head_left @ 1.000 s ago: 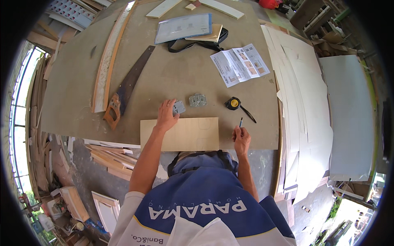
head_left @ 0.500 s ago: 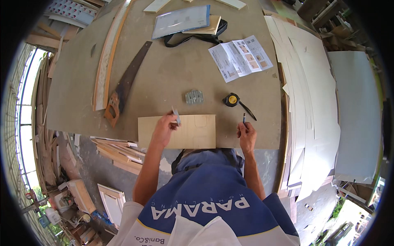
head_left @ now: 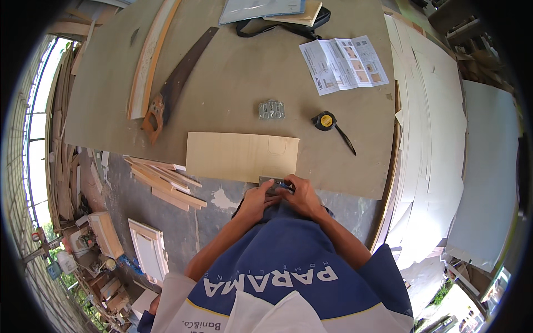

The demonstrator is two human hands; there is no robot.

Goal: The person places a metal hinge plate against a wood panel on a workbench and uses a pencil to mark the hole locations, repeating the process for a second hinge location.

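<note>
A light plywood board lies along the near edge of the workbench, with a rounded rectangle pencilled near its right end. At its near edge, right of the middle, my left hand is closed on a small grey metal plate, pressed between thumb and fingers. My right hand meets it from the right, fingers closed around a dark pencil that is mostly hidden. Beyond the board sits a clear pack of small metal hardware. To its right lies a black and yellow tape measure with a strap.
On the bench lie a handsaw, a long wooden strip, a printed sheet and a black strap bag. White panels stack at the right. Wood offcuts lie below left.
Both hands have come together at the board's near edge, the left from above the board and the right from beside it. The view has shifted, so bench things appear higher.
</note>
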